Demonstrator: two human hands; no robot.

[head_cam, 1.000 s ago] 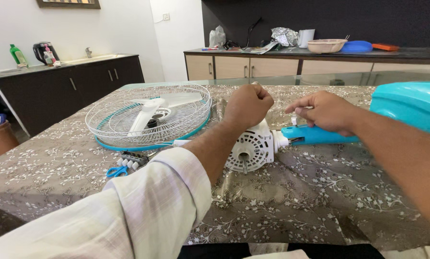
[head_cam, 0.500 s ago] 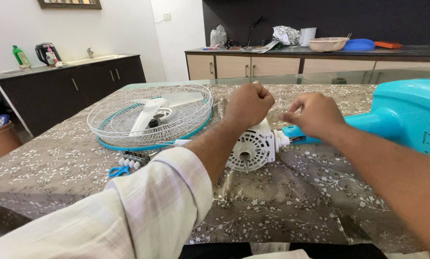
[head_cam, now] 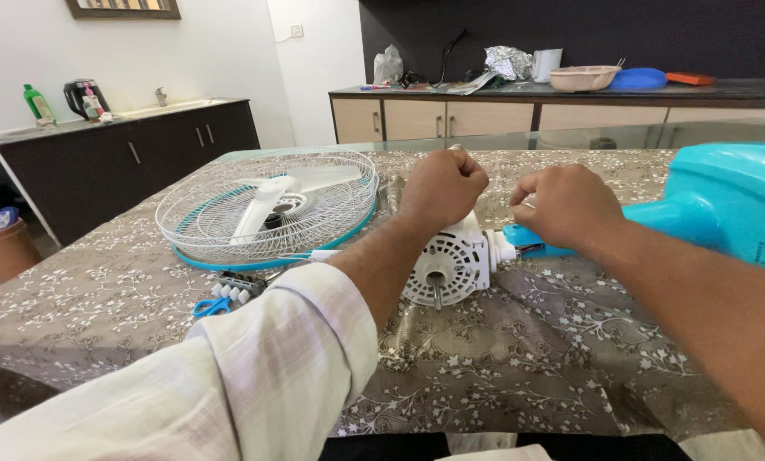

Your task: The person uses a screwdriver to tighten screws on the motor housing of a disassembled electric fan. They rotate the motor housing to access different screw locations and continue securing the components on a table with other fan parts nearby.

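Fists over the worktop (head_cam: 527, 358): our left hand (head_cam: 440, 186) is clenched just above the white motor (head_cam: 450, 266), whatever it grips hidden from us. Our right hand (head_cam: 567, 205) is curled shut beside it, over the teal neck (head_cam: 527, 242) joining motor to stand (head_cam: 724, 205). Grille (head_cam: 263, 209) lies left.

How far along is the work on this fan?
Already apart: the wire guard lies flat on the table with the white blades inside it, off the motor. In hand: the left hand, fisted, and the right hand are at the top of the white motor housing, beside the turquoise fan body. What the fingers grip is hidden. Motor and body are not yet separated; scissors lie unused.
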